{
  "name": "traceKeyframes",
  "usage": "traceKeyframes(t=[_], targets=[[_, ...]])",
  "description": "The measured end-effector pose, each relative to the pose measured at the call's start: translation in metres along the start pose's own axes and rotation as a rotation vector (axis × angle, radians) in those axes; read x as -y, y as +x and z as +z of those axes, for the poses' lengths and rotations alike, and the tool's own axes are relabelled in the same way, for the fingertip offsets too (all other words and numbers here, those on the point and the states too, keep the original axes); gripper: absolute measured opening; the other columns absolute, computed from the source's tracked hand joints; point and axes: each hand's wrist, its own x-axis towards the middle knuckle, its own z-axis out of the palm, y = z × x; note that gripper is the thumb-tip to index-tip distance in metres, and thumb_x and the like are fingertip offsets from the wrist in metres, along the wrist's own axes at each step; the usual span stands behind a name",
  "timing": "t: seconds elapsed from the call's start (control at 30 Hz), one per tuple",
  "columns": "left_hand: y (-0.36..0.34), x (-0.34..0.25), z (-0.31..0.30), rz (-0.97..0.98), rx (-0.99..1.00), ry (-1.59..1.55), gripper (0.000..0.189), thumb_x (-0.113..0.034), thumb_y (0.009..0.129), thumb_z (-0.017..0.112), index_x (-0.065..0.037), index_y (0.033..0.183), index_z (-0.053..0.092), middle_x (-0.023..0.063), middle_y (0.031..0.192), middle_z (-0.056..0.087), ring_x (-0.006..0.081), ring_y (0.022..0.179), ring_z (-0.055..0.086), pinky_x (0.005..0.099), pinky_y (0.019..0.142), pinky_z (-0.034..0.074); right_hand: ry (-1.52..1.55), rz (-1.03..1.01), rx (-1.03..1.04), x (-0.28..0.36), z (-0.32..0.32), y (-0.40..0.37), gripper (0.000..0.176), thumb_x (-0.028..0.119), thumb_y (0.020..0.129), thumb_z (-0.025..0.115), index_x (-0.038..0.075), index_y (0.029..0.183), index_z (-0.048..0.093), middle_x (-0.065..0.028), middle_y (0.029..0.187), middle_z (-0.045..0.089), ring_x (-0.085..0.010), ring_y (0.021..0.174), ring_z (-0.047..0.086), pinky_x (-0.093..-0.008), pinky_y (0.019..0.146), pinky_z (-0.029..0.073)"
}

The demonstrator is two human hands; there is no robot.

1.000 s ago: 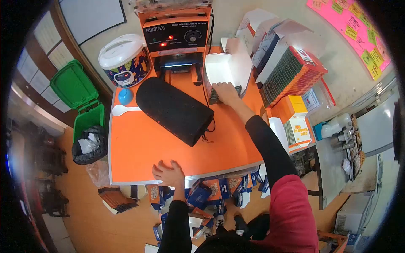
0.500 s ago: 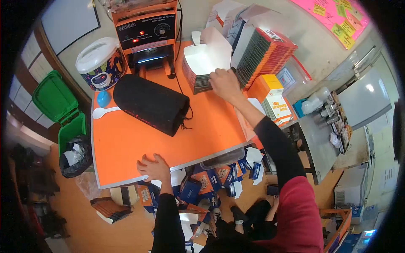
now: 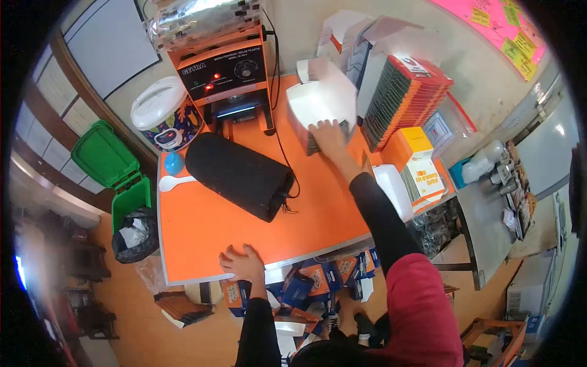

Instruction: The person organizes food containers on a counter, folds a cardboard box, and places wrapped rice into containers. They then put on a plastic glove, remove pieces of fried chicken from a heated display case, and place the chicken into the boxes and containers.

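My right hand [image 3: 328,136] is at the near side of a stack of white-lined paper food boxes [image 3: 310,142], its fingers hooked over the rim of the top paper food box [image 3: 324,101]. The thumb is hidden. The raised back flap of that box is blurred. My left hand [image 3: 243,263] rests with fingers spread on the front edge of the orange table [image 3: 208,244]. It holds nothing. A black cylindrical pouch [image 3: 238,176] lies between my hands and the sealing machine.
At the back stands an orange cup sealer [image 3: 226,73], beside a patterned rice cooker [image 3: 168,113]. A white spoon [image 3: 176,182] lies at left. Stacked red-orange boxes [image 3: 406,101] and a yellow box [image 3: 408,147] stand right. Folded blue-orange boxes [image 3: 315,281] lie below the table.
My right hand has moved from the stack's right corner onto the top box's near rim. My left hand stays at the table edge. The view has shifted, and more of the sealer shows.
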Motion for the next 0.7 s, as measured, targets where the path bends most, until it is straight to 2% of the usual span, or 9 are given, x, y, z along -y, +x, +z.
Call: traceKeyframes(t=[0.27, 0.47, 0.57, 0.6, 0.7], targets=[[0.002, -0.004, -0.001, 0.003, -0.01, -0.007, 0.048, -0.044, 0.077, 0.049, -0.013, 0.113, 0.046, 0.0137, 0.125, 0.035, 0.0318, 0.119, 0.03, 0.0609, 0.083, 0.029, -0.029, 0.072, 0.118, -0.04, 0.018, 0.03, 0.015, 0.012, 0.079, 0.049, 0.012, 0.093, 0.051, -0.0083, 0.087, 0.058, -0.0249, 0.083, 0.057, -0.0409, 0.074, 0.041], [0.002, -0.006, -0.006, 0.007, -0.009, -0.014, 0.048, -0.046, 0.078, 0.048, -0.011, 0.111, 0.048, 0.0148, 0.125, 0.035, 0.0331, 0.118, 0.03, 0.0583, 0.082, 0.032, 0.114, -0.048, 0.17, -0.032, 0.024, 0.025, 0.022, 0.007, 0.073, 0.054, 0.009, 0.095, 0.05, -0.01, 0.091, 0.056, -0.0263, 0.088, 0.055, -0.0398, 0.073, 0.04], [0.003, -0.004, -0.003, 0.016, -0.018, -0.029, 0.049, -0.047, 0.078, 0.047, -0.011, 0.111, 0.047, 0.0149, 0.125, 0.035, 0.0333, 0.118, 0.03, 0.0571, 0.082, 0.033, 0.188, -0.241, 0.233, -0.026, 0.012, 0.022, 0.026, 0.007, 0.073, 0.055, 0.009, 0.098, 0.051, -0.0096, 0.092, 0.055, -0.0266, 0.09, 0.053, -0.0406, 0.076, 0.039], [0.002, -0.004, -0.002, 0.025, -0.013, -0.035, 0.049, -0.047, 0.078, 0.047, -0.011, 0.112, 0.047, 0.0149, 0.126, 0.035, 0.0334, 0.118, 0.03, 0.0568, 0.082, 0.033, 0.196, -0.283, 0.166, -0.023, 0.015, 0.023, 0.024, 0.009, 0.078, 0.049, 0.012, 0.102, 0.052, -0.0078, 0.088, 0.056, -0.0259, 0.088, 0.055, -0.0423, 0.077, 0.039], [0.001, -0.004, 0.0, -0.006, 0.022, -0.028, 0.05, -0.047, 0.078, 0.046, -0.012, 0.112, 0.046, 0.0146, 0.127, 0.034, 0.0327, 0.118, 0.03, 0.0577, 0.081, 0.033, 0.205, -0.267, 0.014, -0.015, 0.029, 0.04, 0.023, 0.013, 0.079, 0.048, 0.012, 0.101, 0.053, -0.0078, 0.091, 0.055, -0.025, 0.089, 0.055, -0.0412, 0.078, 0.039]])
